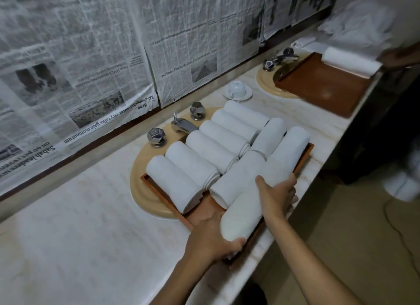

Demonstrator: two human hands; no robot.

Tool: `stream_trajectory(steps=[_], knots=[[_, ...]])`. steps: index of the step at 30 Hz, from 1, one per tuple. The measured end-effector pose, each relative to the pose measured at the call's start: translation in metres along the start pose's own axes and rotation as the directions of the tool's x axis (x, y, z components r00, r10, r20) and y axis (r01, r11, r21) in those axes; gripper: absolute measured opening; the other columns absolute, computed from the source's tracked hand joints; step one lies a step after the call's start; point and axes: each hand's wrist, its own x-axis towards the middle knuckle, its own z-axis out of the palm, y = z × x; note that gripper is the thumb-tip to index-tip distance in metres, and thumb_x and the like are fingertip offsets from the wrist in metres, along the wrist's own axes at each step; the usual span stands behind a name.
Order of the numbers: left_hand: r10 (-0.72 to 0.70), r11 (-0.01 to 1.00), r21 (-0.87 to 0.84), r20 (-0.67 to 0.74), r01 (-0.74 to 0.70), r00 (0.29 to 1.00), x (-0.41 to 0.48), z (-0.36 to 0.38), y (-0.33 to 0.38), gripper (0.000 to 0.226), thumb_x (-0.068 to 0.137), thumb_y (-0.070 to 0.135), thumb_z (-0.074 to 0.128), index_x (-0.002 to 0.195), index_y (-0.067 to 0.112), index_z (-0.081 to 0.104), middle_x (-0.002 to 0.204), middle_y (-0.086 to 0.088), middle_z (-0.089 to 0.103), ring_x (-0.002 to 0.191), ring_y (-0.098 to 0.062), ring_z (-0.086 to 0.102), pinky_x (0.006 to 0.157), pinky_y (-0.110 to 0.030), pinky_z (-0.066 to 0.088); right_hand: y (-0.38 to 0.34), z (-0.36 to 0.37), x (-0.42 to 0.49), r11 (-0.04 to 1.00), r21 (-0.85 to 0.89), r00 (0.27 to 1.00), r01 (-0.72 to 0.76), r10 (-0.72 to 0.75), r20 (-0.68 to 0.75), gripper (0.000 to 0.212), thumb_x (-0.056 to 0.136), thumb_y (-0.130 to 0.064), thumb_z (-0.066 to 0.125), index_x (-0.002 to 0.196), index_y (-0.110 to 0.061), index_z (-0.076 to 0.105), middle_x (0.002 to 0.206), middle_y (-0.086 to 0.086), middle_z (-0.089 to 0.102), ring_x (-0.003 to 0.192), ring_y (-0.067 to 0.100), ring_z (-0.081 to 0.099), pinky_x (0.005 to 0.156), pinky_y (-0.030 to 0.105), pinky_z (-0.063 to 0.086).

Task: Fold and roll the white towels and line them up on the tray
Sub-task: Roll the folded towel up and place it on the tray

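White towel roll (pixel 245 211) lying lower centre on near wooden tray (pixel 156 196), left hand (pixel 211 234) and right hand (pixel 276 194) both gripping it, nine more rolls (pixel 211 150) lining that tray, far tray (pixel 318 93) holding one roll (pixel 350 62), upper-right towel heap (pixel 359 25) blurring, partly cut off.

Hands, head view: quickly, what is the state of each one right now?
Left hand: grips the near end of the rolled towel.
Right hand: grips the same towel further along.

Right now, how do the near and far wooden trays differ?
The near tray is packed with rolled towels; the far tray holds one. The left hand and right hand grip a towel roll on the near tray; the far tray's floor is mostly bare. Both are brown wood, over sinks.
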Motion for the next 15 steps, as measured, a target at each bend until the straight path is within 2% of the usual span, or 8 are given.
stream_trajectory(steps=[2, 4, 7, 9, 12, 15], knots=[[-0.013, 0.999, 0.047, -0.002, 0.013, 1.000, -0.002, 0.001, 0.005, 0.076, 0.061, 0.064, 0.067, 0.131, 0.041, 0.046, 0.115, 0.012, 0.064, 0.100, -0.012, 0.063, 0.079, -0.030, 0.054, 0.006, 0.002, -0.003, 0.980, -0.182, 0.995, 0.081, -0.089, -0.040, 0.089, 0.076, -0.039, 0.070, 0.147, -0.017, 0.021, 0.142, 0.016, 0.033, 0.125, 0.033, 0.029, 0.101, 0.047, 0.028], [0.002, 0.998, 0.068, -0.011, -0.001, 1.000, -0.003, 0.004, 0.007, 0.074, 0.063, 0.064, 0.065, 0.132, 0.042, 0.045, 0.118, 0.014, 0.063, 0.103, -0.011, 0.061, 0.082, -0.032, 0.053, 0.013, 0.004, 0.000, 0.955, -0.269, 0.989, 0.126, -0.141, -0.038, 0.085, 0.079, -0.041, 0.066, 0.147, -0.015, 0.022, 0.148, 0.015, 0.026, 0.127, 0.032, 0.026, 0.102, 0.047, 0.026], [0.024, 0.997, 0.073, -0.037, -0.022, 0.999, -0.007, 0.006, 0.006, 0.076, 0.065, 0.067, 0.062, 0.135, 0.046, 0.042, 0.122, 0.020, 0.059, 0.106, -0.008, 0.058, 0.084, -0.032, 0.052, 0.003, 0.004, 0.006, 0.924, -0.332, 0.980, 0.190, -0.199, 0.006, 0.081, 0.084, -0.041, 0.060, 0.149, -0.017, 0.017, 0.155, 0.013, 0.013, 0.135, 0.033, 0.020, 0.106, 0.049, 0.024], [0.040, 0.997, 0.069, -0.061, -0.036, 0.997, -0.009, 0.007, 0.006, 0.077, 0.065, 0.068, 0.061, 0.136, 0.049, 0.039, 0.124, 0.023, 0.058, 0.107, -0.004, 0.057, 0.083, -0.031, 0.051, -0.006, 0.004, 0.008, 0.882, -0.374, 0.955, 0.286, -0.296, 0.030, 0.079, 0.089, -0.045, 0.054, 0.152, -0.020, 0.013, 0.159, 0.010, 0.003, 0.143, 0.031, 0.010, 0.109, 0.050, 0.022], [0.038, 0.997, 0.069, -0.090, -0.032, 0.995, -0.012, 0.008, 0.003, 0.075, 0.069, 0.068, 0.063, 0.137, 0.051, 0.038, 0.128, 0.025, 0.057, 0.109, 0.000, 0.055, 0.082, -0.025, 0.048, 0.004, 0.011, 0.007, 0.796, -0.445, 0.900, 0.411, -0.432, 0.059, 0.074, 0.092, -0.052, 0.046, 0.153, -0.021, 0.016, 0.162, 0.007, 0.000, 0.147, 0.029, 0.004, 0.109, 0.052, 0.022], [0.033, 0.994, 0.108, -0.073, -0.025, 0.997, -0.012, 0.007, 0.000, 0.081, 0.064, 0.074, 0.056, 0.139, 0.052, 0.036, 0.129, 0.027, 0.054, 0.111, 0.002, 0.054, 0.084, -0.024, 0.048, 0.024, 0.018, 0.010, 0.801, -0.445, 0.913, 0.399, -0.392, 0.113, 0.071, 0.090, -0.053, 0.048, 0.150, -0.023, 0.024, 0.162, 0.004, 0.002, 0.147, 0.030, 0.006, 0.106, 0.053, 0.026]])
